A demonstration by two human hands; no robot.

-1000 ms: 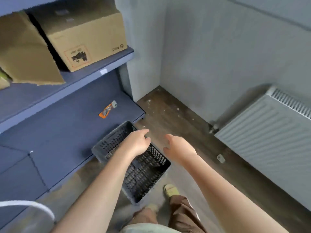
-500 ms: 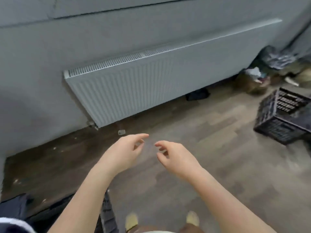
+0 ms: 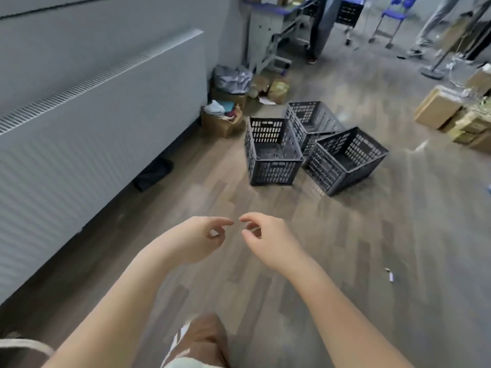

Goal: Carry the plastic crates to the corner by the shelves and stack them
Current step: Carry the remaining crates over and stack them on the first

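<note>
Three dark grey slatted plastic crates stand open-topped on the wood-look floor (image 3: 345, 261), clustered close together: the left crate (image 3: 272, 152), the far crate (image 3: 312, 123) behind it, and the right crate (image 3: 344, 160) turned at an angle. They sit near the end of the long white wall radiator (image 3: 93, 134). Nearer the camera, the left hand (image 3: 198, 241) and right hand (image 3: 268, 241) hang over bare floor with fingers loosely curled, holding nothing, fingertips almost meeting. Tan cardboard boxes (image 3: 438, 107) lie towards the right edge.
</note>
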